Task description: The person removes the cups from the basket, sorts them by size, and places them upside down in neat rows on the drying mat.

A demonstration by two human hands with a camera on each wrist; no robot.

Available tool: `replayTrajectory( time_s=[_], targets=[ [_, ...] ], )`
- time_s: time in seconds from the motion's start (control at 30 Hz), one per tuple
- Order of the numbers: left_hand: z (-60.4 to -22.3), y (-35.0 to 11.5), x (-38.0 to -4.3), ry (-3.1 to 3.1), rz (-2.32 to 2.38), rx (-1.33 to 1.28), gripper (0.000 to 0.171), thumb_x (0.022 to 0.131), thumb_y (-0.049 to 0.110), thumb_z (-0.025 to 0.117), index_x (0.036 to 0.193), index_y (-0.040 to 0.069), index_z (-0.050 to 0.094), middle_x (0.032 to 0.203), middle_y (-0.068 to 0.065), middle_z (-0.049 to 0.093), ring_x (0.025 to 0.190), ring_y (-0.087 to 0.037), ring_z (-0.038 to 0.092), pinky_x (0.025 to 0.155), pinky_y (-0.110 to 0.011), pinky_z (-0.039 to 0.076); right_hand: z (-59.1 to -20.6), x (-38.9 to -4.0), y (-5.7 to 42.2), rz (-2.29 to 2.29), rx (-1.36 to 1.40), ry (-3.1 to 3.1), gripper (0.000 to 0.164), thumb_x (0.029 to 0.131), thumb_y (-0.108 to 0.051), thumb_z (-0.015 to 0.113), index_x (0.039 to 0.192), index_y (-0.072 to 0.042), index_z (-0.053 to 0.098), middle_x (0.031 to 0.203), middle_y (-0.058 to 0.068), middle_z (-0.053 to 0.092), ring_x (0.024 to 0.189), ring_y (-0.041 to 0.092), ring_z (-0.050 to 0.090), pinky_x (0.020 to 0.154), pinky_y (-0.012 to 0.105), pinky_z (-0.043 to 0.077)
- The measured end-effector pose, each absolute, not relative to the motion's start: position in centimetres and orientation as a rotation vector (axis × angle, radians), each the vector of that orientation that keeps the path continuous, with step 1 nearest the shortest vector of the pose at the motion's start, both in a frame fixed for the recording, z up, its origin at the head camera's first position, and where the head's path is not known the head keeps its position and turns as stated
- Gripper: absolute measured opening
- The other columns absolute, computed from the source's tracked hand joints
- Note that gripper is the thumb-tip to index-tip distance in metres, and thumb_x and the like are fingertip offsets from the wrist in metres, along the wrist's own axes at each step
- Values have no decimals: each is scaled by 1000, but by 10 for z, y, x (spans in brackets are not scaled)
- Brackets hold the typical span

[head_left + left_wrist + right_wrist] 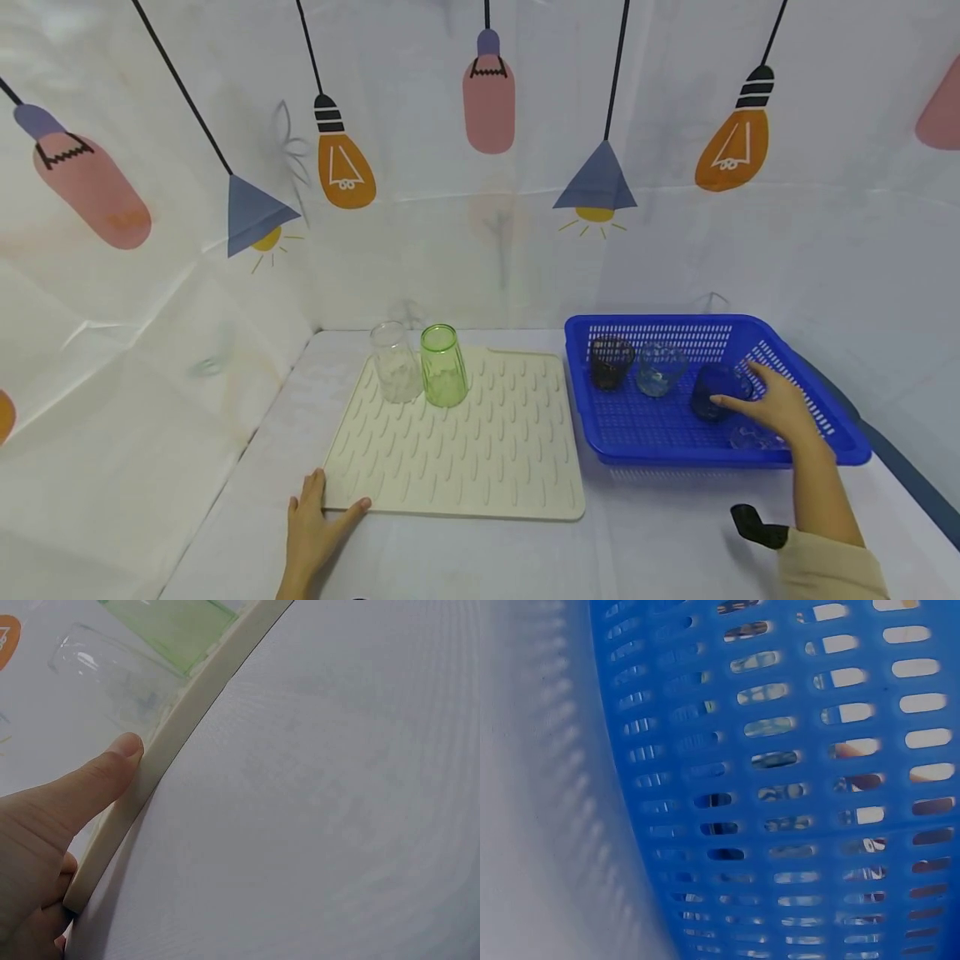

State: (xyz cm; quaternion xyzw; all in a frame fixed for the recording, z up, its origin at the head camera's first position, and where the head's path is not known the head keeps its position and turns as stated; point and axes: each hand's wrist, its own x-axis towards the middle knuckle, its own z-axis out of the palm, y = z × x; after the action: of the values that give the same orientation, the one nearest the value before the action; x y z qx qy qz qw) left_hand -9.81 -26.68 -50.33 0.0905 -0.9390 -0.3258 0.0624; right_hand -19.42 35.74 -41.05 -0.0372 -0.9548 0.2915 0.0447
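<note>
My left hand (311, 525) lies at the front left corner of a cream drying mat (517, 467). Its thumb touches the front edge and its fingers lie along the left side, as the left wrist view also shows at the mat's rim (172, 735). A clear glass (395, 367) and a green glass (444, 371) stand on the mat's back left part. Inside a blue basket (697, 460), my right hand (783, 404) is spread around a dark blue glass (708, 392). The thumb overlaps that glass; the other fingers are at its right rim.
Also in the basket are a dark brown glass (611, 367), a clear bluish glass (660, 371) and a clear glass item (752, 439) near the front. The basket's slotted wall (780, 817) fills most of the right wrist view. A patterned white sheet (420, 267) hangs behind the table.
</note>
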Motion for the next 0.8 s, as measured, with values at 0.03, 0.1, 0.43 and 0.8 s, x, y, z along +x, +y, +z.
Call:
replayTrajectory(
  time_s=[0.03, 0.1, 0.43, 0.8],
  targets=[
    [-504, -267, -98, -2827, -988, 267, 105, 74, 40, 76, 137, -23, 20, 142, -42, 18, 134, -53, 17, 110, -62, 5, -410, -194, 359, 871, -121, -2934, 99, 83, -45, 68, 141, 15, 15, 137, 46, 20, 123, 64, 18, 92, 76, 23],
    [-505, -267, -98, -2800, -1005, 254, 105, 74, 40, 76, 136, -23, 21, 141, -43, 19, 133, -54, 17, 110, -62, 4, -409, -192, 361, 837, -143, -2965, 101, 82, -46, 69, 142, 15, 14, 136, 47, 19, 123, 65, 17, 91, 77, 22],
    [-504, -268, -97, -2796, -1005, 269, 105, 74, 40, 76, 137, -23, 20, 141, -43, 18, 133, -54, 17, 110, -62, 3, -401, -176, 378, 746, -174, -3202, 117, 72, -51, 75, 135, 24, 11, 129, 53, 15, 116, 69, 16, 89, 77, 24],
    [-504, -268, -98, -2812, -989, 261, 105, 74, 39, 77, 136, -24, 20, 141, -43, 18, 132, -55, 18, 110, -63, 5, -402, -173, 382, 627, -61, -3211, 94, 72, -37, 79, 123, 26, 31, 114, 50, 40, 103, 64, 39, 81, 71, 39]
  ],
)
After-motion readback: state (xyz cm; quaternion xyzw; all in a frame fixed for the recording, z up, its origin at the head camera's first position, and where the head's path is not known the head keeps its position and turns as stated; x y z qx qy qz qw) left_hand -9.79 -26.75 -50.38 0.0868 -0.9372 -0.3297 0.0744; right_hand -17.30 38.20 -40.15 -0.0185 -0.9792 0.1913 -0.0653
